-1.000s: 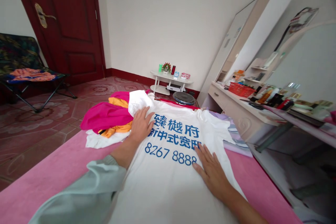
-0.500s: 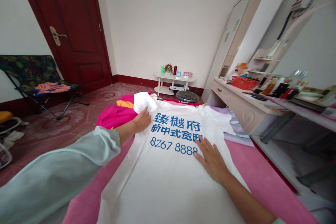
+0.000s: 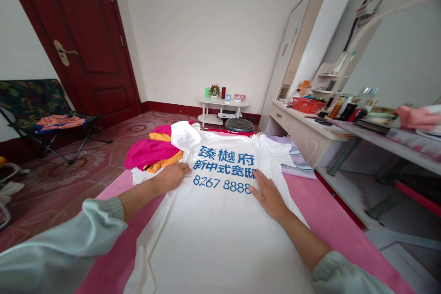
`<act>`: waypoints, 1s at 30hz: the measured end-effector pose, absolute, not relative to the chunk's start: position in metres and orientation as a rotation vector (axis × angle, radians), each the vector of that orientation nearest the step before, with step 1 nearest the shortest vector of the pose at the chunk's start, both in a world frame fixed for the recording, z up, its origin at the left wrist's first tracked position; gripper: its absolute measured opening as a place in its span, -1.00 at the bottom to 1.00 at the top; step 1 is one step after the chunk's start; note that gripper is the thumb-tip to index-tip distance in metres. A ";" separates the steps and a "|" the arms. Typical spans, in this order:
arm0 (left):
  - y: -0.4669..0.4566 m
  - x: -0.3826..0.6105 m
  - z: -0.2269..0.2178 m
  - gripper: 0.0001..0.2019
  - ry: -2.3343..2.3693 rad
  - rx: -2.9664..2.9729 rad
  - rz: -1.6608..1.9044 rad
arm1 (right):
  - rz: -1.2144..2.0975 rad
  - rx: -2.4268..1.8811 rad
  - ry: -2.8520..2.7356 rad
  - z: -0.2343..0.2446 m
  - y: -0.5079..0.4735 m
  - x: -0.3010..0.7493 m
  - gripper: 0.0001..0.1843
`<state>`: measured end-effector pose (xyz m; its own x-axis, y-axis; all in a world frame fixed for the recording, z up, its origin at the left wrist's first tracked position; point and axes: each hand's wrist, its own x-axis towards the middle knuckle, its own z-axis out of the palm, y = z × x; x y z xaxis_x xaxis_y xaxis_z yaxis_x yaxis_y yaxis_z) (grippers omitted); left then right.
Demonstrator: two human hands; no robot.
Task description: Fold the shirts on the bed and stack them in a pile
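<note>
- Magenta and orange clothes (image 3: 146, 152): bunched, partly hidden.
- Left hand (image 3: 175, 177): at the white T-shirt's (image 3: 220, 227) left edge, fingers curled; cannot tell whether they pinch fabric.
- T-shirt: flat on the pink cover (image 3: 320, 202), hem cut off below.
- Right hand (image 3: 270, 194): fingers loosely spread, resting beside the blue lettering (image 3: 224, 168).
- Lilac striped cloth (image 3: 299, 173): partly under the T-shirt.

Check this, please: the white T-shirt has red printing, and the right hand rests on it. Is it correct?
Not quite: the printing on the white T-shirt is blue, not red, as the head view shows. The right hand does rest on the shirt.
</note>
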<state>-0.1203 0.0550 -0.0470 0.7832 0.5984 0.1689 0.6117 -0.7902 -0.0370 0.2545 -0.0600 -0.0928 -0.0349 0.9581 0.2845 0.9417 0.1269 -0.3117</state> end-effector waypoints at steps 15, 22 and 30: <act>-0.041 -0.211 -0.044 -0.60 -0.921 -3.163 -0.449 | 0.201 -1.762 -1.872 -0.062 -0.163 0.322 -0.54; -0.061 -0.220 -0.044 -0.69 -0.912 -3.253 -0.351 | 0.304 -1.936 -1.868 -0.051 -0.215 0.332 -0.72; -0.067 -0.200 -0.019 -0.72 -0.762 -3.310 -0.273 | 0.232 -2.173 -1.817 -0.052 -0.223 0.317 -0.77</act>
